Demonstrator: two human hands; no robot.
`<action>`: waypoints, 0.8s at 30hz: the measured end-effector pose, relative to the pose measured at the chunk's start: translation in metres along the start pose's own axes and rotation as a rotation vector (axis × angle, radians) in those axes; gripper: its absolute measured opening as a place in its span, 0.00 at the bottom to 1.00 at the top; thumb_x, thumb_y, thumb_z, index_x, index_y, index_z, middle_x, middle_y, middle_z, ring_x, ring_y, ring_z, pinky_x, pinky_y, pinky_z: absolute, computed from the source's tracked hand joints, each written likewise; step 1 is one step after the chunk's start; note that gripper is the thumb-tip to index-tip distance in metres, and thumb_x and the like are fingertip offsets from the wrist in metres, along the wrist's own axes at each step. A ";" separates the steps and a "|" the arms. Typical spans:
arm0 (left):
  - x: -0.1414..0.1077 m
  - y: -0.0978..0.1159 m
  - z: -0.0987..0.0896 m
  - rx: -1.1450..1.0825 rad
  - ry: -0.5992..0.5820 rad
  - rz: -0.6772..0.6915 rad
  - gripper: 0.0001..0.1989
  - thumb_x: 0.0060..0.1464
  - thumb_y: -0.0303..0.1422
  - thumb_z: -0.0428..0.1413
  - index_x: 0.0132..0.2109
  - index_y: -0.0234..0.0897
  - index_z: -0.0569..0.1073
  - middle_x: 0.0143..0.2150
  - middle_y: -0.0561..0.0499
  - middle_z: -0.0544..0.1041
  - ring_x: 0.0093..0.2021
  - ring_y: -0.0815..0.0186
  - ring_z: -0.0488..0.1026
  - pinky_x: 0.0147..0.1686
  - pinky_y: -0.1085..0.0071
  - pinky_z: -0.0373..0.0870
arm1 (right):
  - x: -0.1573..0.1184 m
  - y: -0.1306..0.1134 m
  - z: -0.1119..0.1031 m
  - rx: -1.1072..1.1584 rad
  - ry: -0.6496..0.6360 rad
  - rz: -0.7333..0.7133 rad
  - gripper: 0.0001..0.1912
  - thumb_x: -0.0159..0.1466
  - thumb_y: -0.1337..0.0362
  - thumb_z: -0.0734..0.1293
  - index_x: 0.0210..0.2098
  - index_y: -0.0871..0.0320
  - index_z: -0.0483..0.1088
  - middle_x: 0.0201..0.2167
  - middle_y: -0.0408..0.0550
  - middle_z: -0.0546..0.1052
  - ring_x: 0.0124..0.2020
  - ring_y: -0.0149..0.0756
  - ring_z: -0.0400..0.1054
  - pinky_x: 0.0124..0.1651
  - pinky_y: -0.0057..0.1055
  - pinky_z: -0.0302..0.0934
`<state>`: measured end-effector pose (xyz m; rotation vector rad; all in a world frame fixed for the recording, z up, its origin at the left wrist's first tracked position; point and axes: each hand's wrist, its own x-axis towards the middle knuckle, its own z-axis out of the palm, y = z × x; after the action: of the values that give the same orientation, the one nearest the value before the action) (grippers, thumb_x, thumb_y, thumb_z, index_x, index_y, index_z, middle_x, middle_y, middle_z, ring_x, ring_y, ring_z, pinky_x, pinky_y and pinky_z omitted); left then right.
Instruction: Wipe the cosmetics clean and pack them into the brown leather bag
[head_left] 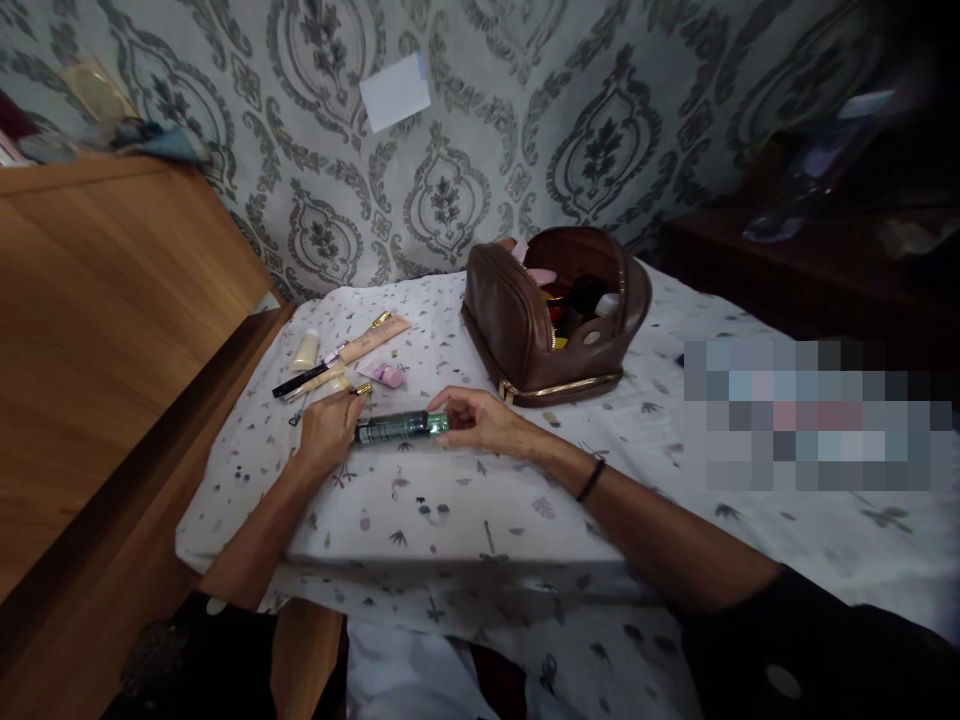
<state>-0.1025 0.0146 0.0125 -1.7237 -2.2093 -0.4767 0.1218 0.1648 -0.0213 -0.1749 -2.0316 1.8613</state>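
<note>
Over a printed sheet (517,500), my right hand (481,422) grips a green-capped bottle (394,428); what my left hand (327,430) grips, I cannot tell.

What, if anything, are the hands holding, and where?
A dark labelled bottle: the right hand holds its green cap; the left hand is at the other end, grip unclear.

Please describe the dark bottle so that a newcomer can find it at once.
On the white patterned sheet, find the brown bag, then look nearer and left. The dark bottle is sideways between the left hand and right hand. Unlike the pale tubes beyond, it has a shiny green end.
</note>
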 end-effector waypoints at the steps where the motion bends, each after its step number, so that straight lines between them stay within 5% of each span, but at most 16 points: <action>1: 0.002 0.000 -0.003 0.012 0.009 -0.027 0.24 0.67 0.39 0.40 0.27 0.37 0.70 0.26 0.47 0.74 0.30 0.62 0.72 0.34 0.68 0.64 | 0.000 0.000 0.000 0.000 0.005 0.001 0.22 0.51 0.59 0.76 0.42 0.58 0.69 0.21 0.33 0.64 0.23 0.25 0.57 0.26 0.24 0.49; 4: 0.008 0.015 -0.012 0.023 0.069 -0.096 0.23 0.67 0.40 0.39 0.27 0.37 0.69 0.26 0.47 0.74 0.29 0.61 0.72 0.32 0.67 0.62 | 0.001 0.001 0.001 0.013 0.023 0.002 0.21 0.50 0.60 0.76 0.41 0.58 0.69 0.22 0.34 0.64 0.23 0.25 0.57 0.27 0.24 0.50; 7: 0.014 0.052 -0.012 -0.048 0.116 -0.120 0.17 0.67 0.37 0.41 0.37 0.37 0.71 0.29 0.48 0.75 0.31 0.61 0.73 0.34 0.69 0.64 | 0.002 0.003 0.003 0.049 0.042 0.010 0.20 0.50 0.58 0.75 0.37 0.59 0.68 0.22 0.35 0.66 0.24 0.26 0.59 0.28 0.25 0.51; 10: 0.019 0.090 0.002 -0.143 0.088 -0.039 0.11 0.65 0.30 0.43 0.49 0.36 0.68 0.39 0.45 0.78 0.39 0.60 0.75 0.40 0.67 0.68 | 0.003 0.006 0.005 0.038 0.063 0.011 0.18 0.51 0.56 0.75 0.31 0.58 0.65 0.21 0.35 0.65 0.23 0.26 0.58 0.27 0.25 0.51; 13: 0.021 0.107 0.018 -0.176 0.011 0.071 0.18 0.57 0.22 0.44 0.54 0.33 0.65 0.44 0.41 0.77 0.47 0.57 0.74 0.47 0.62 0.69 | 0.003 0.007 0.005 -0.048 0.087 -0.004 0.18 0.51 0.57 0.74 0.26 0.57 0.61 0.19 0.34 0.61 0.22 0.25 0.54 0.25 0.24 0.47; 24: 0.006 0.031 0.009 -0.167 -0.093 -0.159 0.17 0.54 0.23 0.44 0.47 0.39 0.69 0.41 0.46 0.76 0.44 0.56 0.74 0.46 0.60 0.69 | -0.002 0.002 0.007 -0.085 0.085 0.057 0.16 0.54 0.55 0.73 0.31 0.59 0.67 0.21 0.39 0.69 0.23 0.27 0.61 0.26 0.25 0.54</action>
<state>-0.0745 0.0306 0.0098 -1.6891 -2.4476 -0.6468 0.1204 0.1580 -0.0243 -0.3321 -2.0689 1.7708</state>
